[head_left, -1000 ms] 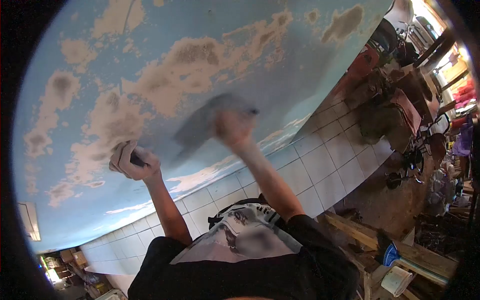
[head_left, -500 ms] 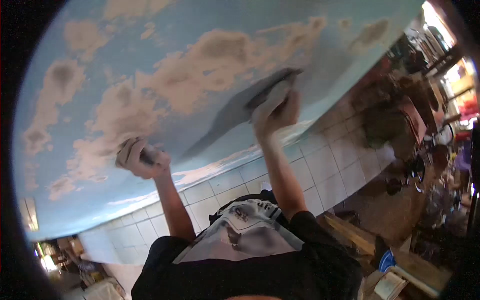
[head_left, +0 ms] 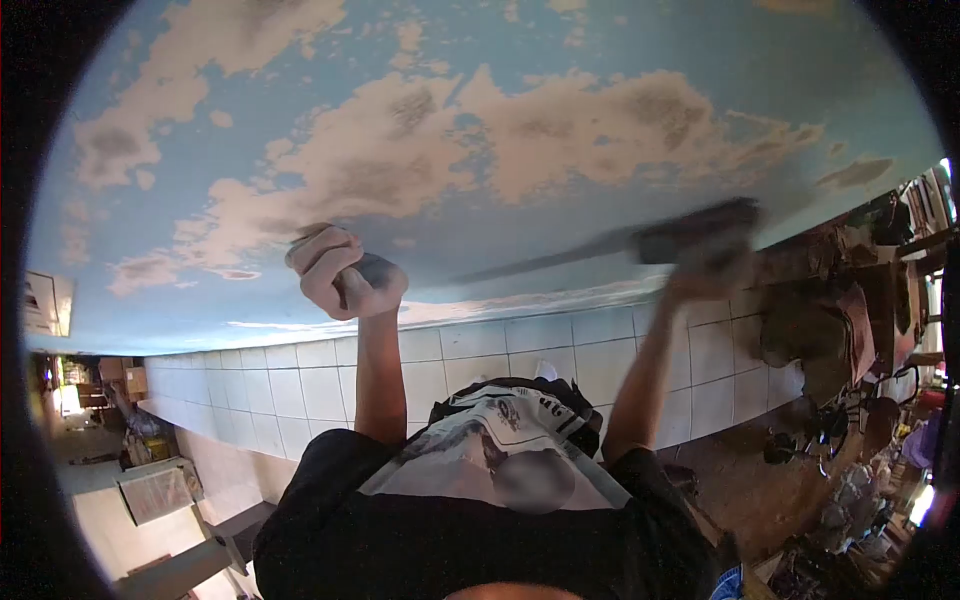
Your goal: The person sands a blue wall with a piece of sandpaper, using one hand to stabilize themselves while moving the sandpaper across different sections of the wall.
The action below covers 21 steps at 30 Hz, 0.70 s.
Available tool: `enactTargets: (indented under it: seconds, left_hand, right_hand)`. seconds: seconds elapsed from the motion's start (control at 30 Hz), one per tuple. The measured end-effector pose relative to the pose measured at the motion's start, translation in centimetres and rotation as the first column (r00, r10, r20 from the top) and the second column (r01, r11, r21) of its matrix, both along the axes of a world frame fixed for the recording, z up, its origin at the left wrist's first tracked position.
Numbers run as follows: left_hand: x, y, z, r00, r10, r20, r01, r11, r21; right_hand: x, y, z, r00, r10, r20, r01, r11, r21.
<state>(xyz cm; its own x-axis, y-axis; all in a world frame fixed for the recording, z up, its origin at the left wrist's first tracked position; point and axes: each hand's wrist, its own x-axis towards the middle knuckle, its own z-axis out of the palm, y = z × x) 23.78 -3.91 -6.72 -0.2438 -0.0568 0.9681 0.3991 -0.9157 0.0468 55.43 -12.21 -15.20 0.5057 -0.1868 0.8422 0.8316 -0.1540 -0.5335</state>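
Observation:
A large pale-blue panel (head_left: 520,45), mottled with cream patches (head_left: 380,145) and grey smudges, fills the upper view. My left hand (head_left: 345,278) is closed near the panel's lower part, beside a cream patch. Its fingers curl round something small and greyish that I cannot make out. Farther right, my right hand (head_left: 708,268) is smeared by motion. It grips a dark, flat, elongated block (head_left: 700,228) held at the blue surface. A long dark streak, perhaps a shadow, runs leftward from the block.
White tiles (head_left: 470,345) run beneath the panel. Cluttered belongings (head_left: 850,510) lie at the right, by a brown floor (head_left: 735,480). Boxes and a pale ledge are at the lower left. My torso in a printed black shirt (head_left: 400,520) fills the bottom.
My head view has turned, so the panel's edge looks more level. My right hand with the dark block appears farther right and lower. My left hand stays closed, slightly right and higher in view.

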Motion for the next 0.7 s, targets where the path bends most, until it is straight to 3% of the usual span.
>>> enactTargets:
  seconds: [0.03,0.07,0.13,0.17,0.23,0.4,0.43,0.5,0.57,0.6,0.63,0.7]
  left_hand:
    - [-0.4,0.5,-0.5,0.995,0.090,-0.048,-0.088,0.995,0.045]
    - [-0.6,0.6,-0.5,0.994,0.100,-0.050,-0.097,0.994,0.044]
    - [-1.0,0.2,-0.2,0.971,0.133,-0.198,-0.125,0.991,0.052]
    - [-0.1,0.1,0.1,0.991,0.099,-0.093,-0.096,0.995,0.037]
    - [-0.3,0.3,-0.1,0.992,0.092,-0.090,-0.090,0.996,0.018]
    - [-0.3,0.6,-0.5,0.995,0.084,-0.049,-0.085,0.996,-0.015]
    - [-0.9,0.3,-0.4,0.968,0.165,-0.188,-0.178,0.983,-0.054]
    - [-0.9,0.1,-0.3,0.961,0.192,-0.202,-0.205,0.977,-0.049]
    - [-0.8,0.3,-0.3,0.953,0.210,-0.219,-0.224,0.974,-0.043]
    - [-0.8,0.3,-0.4,0.955,0.193,-0.224,-0.208,0.977,-0.046]
    - [-0.7,0.3,-0.4,0.958,0.172,-0.227,-0.187,0.981,-0.047]
    - [-1.1,-0.2,0.5,0.944,0.191,-0.269,-0.206,0.978,-0.029]
  right_hand:
    - [4.3,-1.1,-0.1,0.988,-0.074,-0.134,0.074,0.997,-0.001]
    - [4.8,-2.3,3.2,0.981,-0.103,-0.167,0.103,0.995,-0.010]
    - [6.0,-2.4,4.3,0.953,0.009,-0.303,0.017,0.996,0.083]
    - [5.9,-2.4,4.3,0.950,0.023,-0.312,0.002,0.997,0.079]
    - [5.4,-1.9,4.6,0.927,0.162,-0.339,-0.102,0.977,0.189]
    - [2.1,-1.2,5.6,0.904,0.311,-0.293,-0.281,0.949,0.140]
    - [1.5,-1.2,5.7,0.879,0.357,-0.317,-0.342,0.934,0.104]
    - [1.6,-1.4,3.1,0.953,0.237,-0.187,-0.268,0.950,-0.160]
    - [-4.4,-0.6,4.3,0.906,0.394,-0.152,-0.410,0.907,-0.092]
    - [-7.9,-0.2,3.9,0.813,0.515,-0.272,-0.532,0.847,0.013]
    - [-10.4,0.0,2.8,0.770,0.577,-0.273,-0.618,0.781,-0.092]
    - [-15.4,2.0,1.1,0.742,0.666,-0.072,-0.664,0.717,-0.212]
